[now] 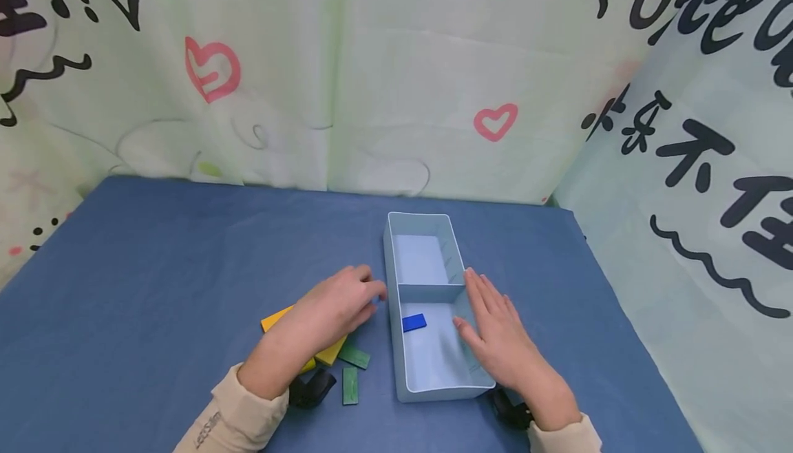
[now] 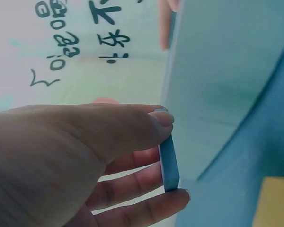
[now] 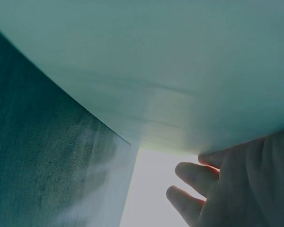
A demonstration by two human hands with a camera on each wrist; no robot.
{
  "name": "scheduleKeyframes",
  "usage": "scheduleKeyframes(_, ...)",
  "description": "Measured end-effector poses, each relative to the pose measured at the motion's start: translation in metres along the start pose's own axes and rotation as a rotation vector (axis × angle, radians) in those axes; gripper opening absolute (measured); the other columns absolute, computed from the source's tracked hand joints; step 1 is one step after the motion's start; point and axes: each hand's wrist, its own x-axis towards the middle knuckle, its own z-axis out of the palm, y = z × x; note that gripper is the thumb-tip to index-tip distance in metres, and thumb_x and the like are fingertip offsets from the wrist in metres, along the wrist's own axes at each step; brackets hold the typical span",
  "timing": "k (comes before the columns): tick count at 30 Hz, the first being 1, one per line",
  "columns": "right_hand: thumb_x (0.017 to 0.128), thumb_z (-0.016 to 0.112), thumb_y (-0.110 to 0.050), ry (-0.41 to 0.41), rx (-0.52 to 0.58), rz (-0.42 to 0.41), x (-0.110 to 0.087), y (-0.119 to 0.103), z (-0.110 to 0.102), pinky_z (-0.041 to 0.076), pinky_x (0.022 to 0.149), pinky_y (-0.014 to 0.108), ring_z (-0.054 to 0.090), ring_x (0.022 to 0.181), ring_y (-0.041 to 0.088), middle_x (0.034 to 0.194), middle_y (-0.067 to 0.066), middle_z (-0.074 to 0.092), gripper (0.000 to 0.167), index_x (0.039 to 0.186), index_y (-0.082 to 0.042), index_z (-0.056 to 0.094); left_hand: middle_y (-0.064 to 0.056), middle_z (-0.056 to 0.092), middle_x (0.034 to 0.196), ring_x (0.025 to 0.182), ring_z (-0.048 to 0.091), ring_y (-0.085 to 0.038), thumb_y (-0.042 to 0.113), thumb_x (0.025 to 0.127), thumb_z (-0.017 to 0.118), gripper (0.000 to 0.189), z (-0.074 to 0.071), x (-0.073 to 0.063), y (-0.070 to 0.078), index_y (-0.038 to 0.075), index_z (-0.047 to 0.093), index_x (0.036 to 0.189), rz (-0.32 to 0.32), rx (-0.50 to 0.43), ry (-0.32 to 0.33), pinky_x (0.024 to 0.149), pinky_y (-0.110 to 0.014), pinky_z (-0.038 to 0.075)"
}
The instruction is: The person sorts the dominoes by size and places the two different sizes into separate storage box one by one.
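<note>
My left hand is just left of a pale blue two-compartment box, at the height of its divider. In the left wrist view, that hand pinches a thin flat blue block between thumb and fingers, beside the box's outer wall. The head view hides this block behind the fingers. My right hand rests against the box's right wall with its fingers straight and the thumb over the rim. Inside the near compartment lies a blue block, close to the left wall.
Left of the box, two green blocks lie on the blue cloth. Yellow blocks sit partly under my left forearm. Behind the table hangs a pale curtain with hearts and writing.
</note>
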Motion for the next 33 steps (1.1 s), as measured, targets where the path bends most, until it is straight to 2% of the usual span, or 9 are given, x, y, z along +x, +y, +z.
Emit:
scheduleKeyframes(8, 0.103, 0.048, -0.037, 0.001, -0.008, 0.001, 0.0, -0.002, -0.001, 0.014, 0.117, 0.067, 0.015, 0.153, 0.037, 0.166, 0.013, 0.015, 0.073, 0.16, -0.011, 0.01, -0.002, 0.061, 0.094, 0.079, 0.053, -0.016, 0.012, 0.093, 0.069, 0.013, -0.011, 0.01, 0.017, 0.017, 0.072, 0.105, 0.044, -0.027, 0.099, 0.065, -0.025, 0.048)
scheduleKeyframes(12, 0.104, 0.048, -0.038, 0.003, -0.004, -0.008, 0.0, -0.003, 0.0, 0.016, 0.116, 0.068, 0.016, 0.152, 0.038, 0.166, 0.013, 0.017, 0.073, 0.16, -0.01, 0.011, -0.003, 0.061, 0.096, 0.08, 0.054, -0.015, 0.011, 0.094, 0.067, 0.015, -0.01, 0.015, 0.028, 0.016, 0.071, 0.107, 0.121, -0.057, 0.12, 0.067, -0.023, 0.048)
scheduleKeyframes(18, 0.104, 0.048, -0.038, -0.016, -0.001, 0.006, -0.001, -0.002, 0.0, 0.015, 0.116, 0.068, 0.015, 0.153, 0.037, 0.166, 0.014, 0.016, 0.073, 0.16, -0.01, 0.011, -0.001, 0.06, 0.099, 0.084, 0.054, -0.013, 0.008, 0.093, 0.068, 0.022, -0.003, 0.017, 0.036, 0.017, 0.069, 0.113, 0.211, -0.12, 0.096, 0.071, -0.018, 0.048)
scheduleKeyframes(22, 0.104, 0.046, -0.04, -0.021, 0.005, -0.001, -0.002, -0.001, 0.0, 0.014, 0.116, 0.068, 0.014, 0.153, 0.037, 0.166, 0.013, 0.015, 0.073, 0.16, -0.011, 0.01, -0.001, 0.061, 0.102, 0.089, 0.056, -0.013, 0.007, 0.092, 0.068, 0.026, 0.003, 0.019, 0.041, 0.018, 0.069, 0.116, 0.259, -0.11, 0.098, 0.073, -0.017, 0.048)
scheduleKeyframes(26, 0.104, 0.046, -0.041, -0.012, -0.001, -0.018, -0.002, 0.0, -0.001, 0.015, 0.115, 0.069, 0.015, 0.152, 0.038, 0.166, 0.013, 0.014, 0.073, 0.16, -0.01, 0.01, 0.0, 0.062, 0.105, 0.093, 0.056, -0.013, 0.007, 0.093, 0.067, 0.03, 0.011, 0.023, 0.047, 0.021, 0.068, 0.119, 0.307, -0.095, 0.063, 0.075, -0.015, 0.047)
scheduleKeyframes(29, 0.104, 0.046, -0.04, -0.015, -0.001, -0.018, -0.003, 0.0, -0.002, 0.016, 0.115, 0.069, 0.015, 0.152, 0.037, 0.167, 0.013, 0.014, 0.073, 0.16, -0.011, 0.009, 0.001, 0.062, 0.105, 0.092, 0.056, -0.013, 0.008, 0.093, 0.067, 0.032, 0.017, 0.027, 0.051, 0.024, 0.067, 0.122, 0.303, -0.066, 0.01, 0.075, -0.015, 0.047)
scheduleKeyframes(33, 0.104, 0.046, -0.041, -0.016, 0.012, -0.014, -0.002, -0.001, -0.002, 0.016, 0.115, 0.069, 0.015, 0.153, 0.037, 0.166, 0.013, 0.015, 0.073, 0.16, -0.01, 0.009, 0.002, 0.063, 0.104, 0.089, 0.058, -0.011, 0.013, 0.094, 0.067, 0.029, 0.024, 0.031, 0.053, 0.026, 0.069, 0.12, 0.244, 0.025, -0.044, 0.071, -0.017, 0.05)
